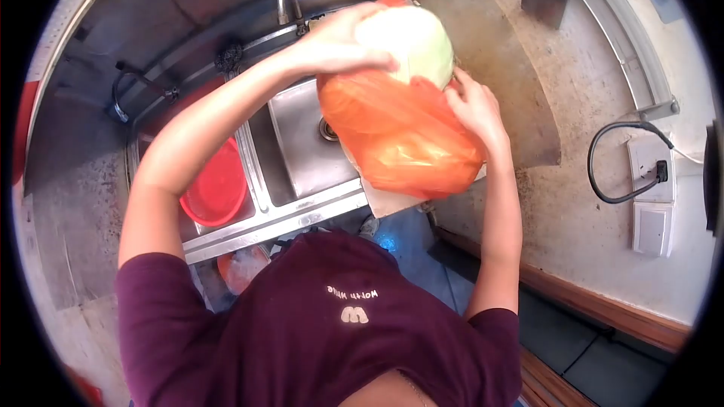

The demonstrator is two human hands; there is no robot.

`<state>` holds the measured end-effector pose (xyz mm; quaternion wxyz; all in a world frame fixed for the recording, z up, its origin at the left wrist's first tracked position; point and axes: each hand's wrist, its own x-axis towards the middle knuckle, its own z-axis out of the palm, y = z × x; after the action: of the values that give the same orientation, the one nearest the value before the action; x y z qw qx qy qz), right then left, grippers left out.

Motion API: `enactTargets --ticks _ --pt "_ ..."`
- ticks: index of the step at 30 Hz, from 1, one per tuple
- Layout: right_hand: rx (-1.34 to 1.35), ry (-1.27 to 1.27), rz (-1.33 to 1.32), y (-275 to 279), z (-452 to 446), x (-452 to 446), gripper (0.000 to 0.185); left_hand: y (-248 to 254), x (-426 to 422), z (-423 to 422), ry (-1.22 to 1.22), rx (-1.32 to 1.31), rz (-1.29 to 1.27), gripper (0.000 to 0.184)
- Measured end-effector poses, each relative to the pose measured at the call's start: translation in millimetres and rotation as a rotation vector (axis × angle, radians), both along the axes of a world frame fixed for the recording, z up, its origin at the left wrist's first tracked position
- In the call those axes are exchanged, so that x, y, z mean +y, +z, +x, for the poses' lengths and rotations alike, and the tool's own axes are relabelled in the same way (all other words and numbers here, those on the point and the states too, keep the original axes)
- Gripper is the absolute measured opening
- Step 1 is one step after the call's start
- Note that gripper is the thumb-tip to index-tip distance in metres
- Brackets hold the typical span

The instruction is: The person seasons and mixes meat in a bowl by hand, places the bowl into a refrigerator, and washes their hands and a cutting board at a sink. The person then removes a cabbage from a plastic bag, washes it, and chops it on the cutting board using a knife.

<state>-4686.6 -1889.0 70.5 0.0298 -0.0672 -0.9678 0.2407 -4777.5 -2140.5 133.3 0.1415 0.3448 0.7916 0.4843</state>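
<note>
1. An orange plastic bag [400, 132] is held up over the near right part of the sink unit, and a round, pale green vegetable [418, 41], like a cabbage, is seated in its open mouth at the far end. The vegetable's upper part is exposed; its lower part is covered by the bag. Whether anything else is contained in the bag cannot be told.

2. The vegetable's left side is gripped by the left hand [351, 38], with the thumb laid across the near side and the fingers spread towards the far side; the fingertips are partly hidden.

3. The bag's rim, right of the vegetable, is pinched by the right hand [475, 105], its fingers bent and close together.

4. Beneath the bag, a pale flat board [388, 202] is partly seen at the near edge of the sink.

5. In the right sink basin [305, 139], bare metal and part of a drain [327, 130] are shown, left of the bag.

6. In the left sink basin [243, 213], a red plastic tub [215, 188] is set, partly covered by the left forearm.

7. A metal faucet [287, 0] is mounted on the far side; a dark scouring pad [228, 56] is placed left of it.
</note>
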Motion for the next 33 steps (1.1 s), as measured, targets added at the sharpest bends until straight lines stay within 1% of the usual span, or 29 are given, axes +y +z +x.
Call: enactTargets --ticks 1,2,3,5,6,7,8,11,13,15,17,19,21,23,24,26,27,29,30,31,32,33 --pt "0.081 -0.030 -0.119 6.5 1.5 -1.7 0.053 5.5 -6.5 0.3 0.120 -0.089 0.114 0.070" --pt "0.339 -0.035 -0.133 2.8 3.8 0.5 0.032 6.1 -12.4 -1.3 0.165 -0.283 0.279 0.069" --pt "0.384 -0.045 -0.275 5.3 3.1 4.8 0.028 -9.7 -19.7 -14.3 0.187 -0.398 0.416 0.065" --pt "0.460 -0.070 -0.563 9.6 5.8 14.0 0.029 -15.8 -26.9 -10.2 0.250 -0.599 0.727 0.056" --pt "0.438 -0.103 -0.761 16.1 8.4 16.4 0.031 -19.5 -28.9 -9.3 0.297 -0.650 0.894 0.053" --pt "0.414 -0.130 -0.957 33.2 11.8 10.7 0.035 -24.4 -30.2 -8.7 0.342 -0.699 1.064 0.050" --pt "0.460 -0.201 -1.099 49.0 13.7 -3.3 0.038 -28.5 -32.5 -8.7 0.388 -0.749 1.236 0.048" --pt "0.391 -0.069 -1.033 49.8 -5.2 -30.6 0.039 -47.6 -67.6 -13.2 0.511 -0.705 1.422 0.052" --pt "0.416 -0.103 -1.053 56.3 -37.2 -45.8 0.040 -66.3 -110.5 -8.5 0.561 -0.666 1.451 0.056" --pt "0.437 -0.094 -1.067 70.2 -70.0 -60.2 0.039 -91.5 -160.6 2.3 0.517 -0.687 1.470 0.058" --pt "0.526 -0.086 -0.993 81.9 -112.2 -69.1 0.039 -107.1 -198.2 30.0 0.512 -0.688 1.435 0.059" --pt "0.645 -0.083 -0.962 104.9 -150.5 -74.6 0.038 -125.6 -224.4 59.5 0.619 -0.685 1.428 0.060" --pt "0.677 -0.053 -0.986 121.3 -188.3 -57.9 0.026 -145.1 -244.5 78.1 0.710 -0.667 1.415 0.060" --pt "0.786 -0.082 -1.003 133.6 -214.8 -55.1 0.026 -165.1 -253.8 86.3 0.784 -0.652 1.407 0.061" --pt "0.836 -0.048 -0.981 135.6 -219.7 -62.6 0.033 -172.8 -255.6 88.4 0.817 -0.645 1.403 0.061" --pt "0.855 -0.054 -0.695 120.9 -225.7 -62.3 0.039 -190.3 -257.9 89.7 0.870 -0.675 1.401 0.062" --pt "0.860 -0.051 -0.552 107.7 -229.7 -60.1 0.043 -191.0 -253.8 89.9 0.886 -0.700 1.402 0.062" --pt "0.812 -0.158 -0.230 64.2 -240.5 -43.4 0.050 -189.9 -243.1 88.5 0.920 -0.744 1.405 0.063" --pt "0.728 -0.224 -0.117 42.5 -242.1 -37.2 0.051 -196.3 -243.6 86.6 0.876 -0.780 1.420 0.064" --pt "0.759 -0.269 -0.044 22.9 -244.5 -31.7 0.052 -202.0 -242.6 85.0 0.880 -0.796 1.397 0.064" --pt "0.668 -0.270 0.055 6.3 -245.9 -25.4 0.038 -206.7 -240.4 81.5 0.883 -0.808 1.374 0.064" --pt "0.778 -0.232 0.156 -0.9 -242.0 -33.6 0.032 -211.2 -238.5 79.9 0.891 -0.825 1.347 0.063"
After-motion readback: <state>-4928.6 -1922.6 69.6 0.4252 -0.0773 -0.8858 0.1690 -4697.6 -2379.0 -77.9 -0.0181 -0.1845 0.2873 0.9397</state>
